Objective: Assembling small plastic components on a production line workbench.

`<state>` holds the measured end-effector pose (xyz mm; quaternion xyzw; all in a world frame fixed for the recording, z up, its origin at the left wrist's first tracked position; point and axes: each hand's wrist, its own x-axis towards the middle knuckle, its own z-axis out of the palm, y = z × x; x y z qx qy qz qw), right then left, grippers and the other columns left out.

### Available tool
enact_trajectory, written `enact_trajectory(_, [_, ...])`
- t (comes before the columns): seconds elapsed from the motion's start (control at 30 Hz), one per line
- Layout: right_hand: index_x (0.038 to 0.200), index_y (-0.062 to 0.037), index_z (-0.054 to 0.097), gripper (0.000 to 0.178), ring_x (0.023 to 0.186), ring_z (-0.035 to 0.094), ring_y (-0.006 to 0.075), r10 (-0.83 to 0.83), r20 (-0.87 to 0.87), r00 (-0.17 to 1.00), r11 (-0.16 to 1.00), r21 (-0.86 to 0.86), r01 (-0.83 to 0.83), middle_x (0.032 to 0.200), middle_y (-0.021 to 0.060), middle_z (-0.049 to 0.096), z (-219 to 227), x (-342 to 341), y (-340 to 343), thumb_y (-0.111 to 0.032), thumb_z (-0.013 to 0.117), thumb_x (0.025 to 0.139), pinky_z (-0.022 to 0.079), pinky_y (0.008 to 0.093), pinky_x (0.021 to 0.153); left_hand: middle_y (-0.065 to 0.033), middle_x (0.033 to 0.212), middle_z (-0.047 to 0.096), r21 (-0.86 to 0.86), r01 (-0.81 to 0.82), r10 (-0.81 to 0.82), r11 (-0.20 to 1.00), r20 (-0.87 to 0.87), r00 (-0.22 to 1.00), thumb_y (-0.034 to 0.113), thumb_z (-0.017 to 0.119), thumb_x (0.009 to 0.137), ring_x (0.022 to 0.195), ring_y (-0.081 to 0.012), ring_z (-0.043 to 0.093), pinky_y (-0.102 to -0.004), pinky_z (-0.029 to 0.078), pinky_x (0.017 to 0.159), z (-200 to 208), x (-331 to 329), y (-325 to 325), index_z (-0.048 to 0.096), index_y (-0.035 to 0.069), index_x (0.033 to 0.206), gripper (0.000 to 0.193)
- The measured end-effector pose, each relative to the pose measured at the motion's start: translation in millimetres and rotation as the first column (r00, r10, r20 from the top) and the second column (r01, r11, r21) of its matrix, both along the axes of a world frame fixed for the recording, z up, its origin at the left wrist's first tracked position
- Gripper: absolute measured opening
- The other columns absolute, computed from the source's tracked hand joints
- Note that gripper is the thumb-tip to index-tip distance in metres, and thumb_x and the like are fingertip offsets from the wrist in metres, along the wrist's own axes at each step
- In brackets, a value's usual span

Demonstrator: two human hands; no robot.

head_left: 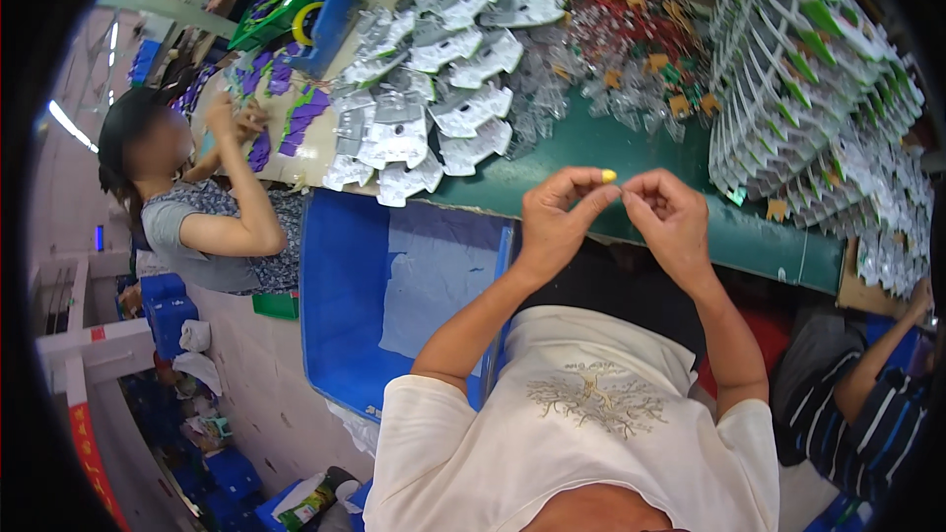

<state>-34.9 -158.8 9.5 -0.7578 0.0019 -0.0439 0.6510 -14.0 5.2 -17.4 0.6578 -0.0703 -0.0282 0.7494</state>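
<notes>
Green table edge [764, 264] beneath both hands [558, 221] [676, 221]

Bare hands [560, 219] at flat green tabletop [591, 145]: two
Large blue plastic bin [340, 305] beside tabletop: one
Co-workers [217, 232] beside tabletop: two

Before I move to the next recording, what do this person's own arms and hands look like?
The left hand and right hand are ungloved, with what looks like a small yellow cover on one left fingertip. Short, loose cream sleeves leave both forearms and wrists bare.
</notes>
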Motion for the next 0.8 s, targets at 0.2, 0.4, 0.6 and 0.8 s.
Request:
enact_trajectory(0.2, [0.089, -0.0004, 0.068, 0.008, 0.053, 0.044, 0.0069, 0.108, 0.201, 0.974, 0.966, -0.254, -0.054, 0.074, 0.0025, 0.059, 13.1, 3.0, 5.5, 0.001, 0.071, 0.081, 0.035, 0.0249, 0.048, -0.0025, 0.091, 0.067, 0.032, 0.021, -0.023, 0.999, 0.059, 0.998, -0.001, 0.075, 0.086, 0.079, -0.0067, 0.060, -0.0204, 0.048, 0.071, 3.0, -0.8, 11.2, 0.071, -0.001, 0.106, 0.020])
enact_trajectory(0.4, [0.089, -0.0003, 0.075, 0.009, 0.075, 0.065, 0.0128, 0.303, 0.096, 0.948, 0.952, -0.084, -0.296, 0.084, 0.0072, 0.071, -2.8, 11.2, -8.1, 0.002, 0.075, 0.081, 0.048, 0.0251, 0.063, -0.0030, 0.087, 0.069, -0.246, 0.276, -0.341, 0.929, -0.279, 0.898, 0.013, 0.074, 0.090, 0.074, -0.0071, 0.061, -0.0216, 0.050, 0.066, 4.3, 3.5, 29.0, 0.071, 0.001, 0.112, 0.025])
enact_trajectory(0.6, [0.094, -0.0006, 0.068, 0.004, 0.071, 0.052, 0.0016, 0.243, -0.052, 0.969, 0.941, 0.256, -0.222, 0.080, -0.0042, 0.060, -0.1, 27.9, -4.2, -0.001, 0.070, 0.090, 0.039, 0.0173, 0.060, -0.0014, 0.095, 0.068, -0.400, 0.401, -0.560, 0.824, -0.469, 0.683, 0.019, 0.073, 0.091, 0.081, -0.0095, 0.065, -0.0228, 0.051, 0.070, 27.3, 52.6, 33.7, 0.060, 0.006, 0.125, 0.039])
enact_trajectory(0.8, [0.091, -0.0057, 0.062, 0.002, 0.056, 0.039, -0.0003, 0.065, -0.125, 0.990, 0.974, 0.224, -0.036, 0.073, -0.0062, 0.054, 7.6, 1.8, -29.6, -0.006, 0.061, 0.093, 0.028, 0.0182, 0.049, -0.0102, 0.098, 0.068, 0.424, -0.350, 0.083, 0.836, 0.531, 0.843, 0.016, 0.078, 0.076, 0.089, -0.0249, 0.066, -0.0361, 0.052, 0.079, 41.6, 181.1, 50.1, 0.066, 0.004, 0.110, 0.037])
